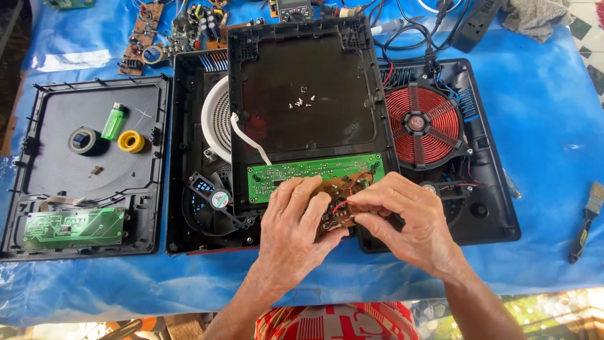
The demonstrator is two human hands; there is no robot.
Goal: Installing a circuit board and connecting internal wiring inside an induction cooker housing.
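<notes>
A small brown circuit board with red wires [340,200] sits pinched between both hands at the near edge of the opened black plastic cooker shell [189,157]. The left hand [294,221] clasps its left end from below, fingers curled; the right hand [402,217] grips the right end, thumb and forefinger on a red wire. Both hands hide most of the board. Just behind it lies a green rectangular control board [308,173] on an upturned black cover panel [302,88]. A red copper coil [423,123] lies to the right, a black fan [211,201] to the left. Farther left, a second black cover [56,170] carries a green lighter [114,121] and yellow tape roll [131,141]. A paintbrush [586,220] lies on the blue-sheeted bench [547,113].
</notes>
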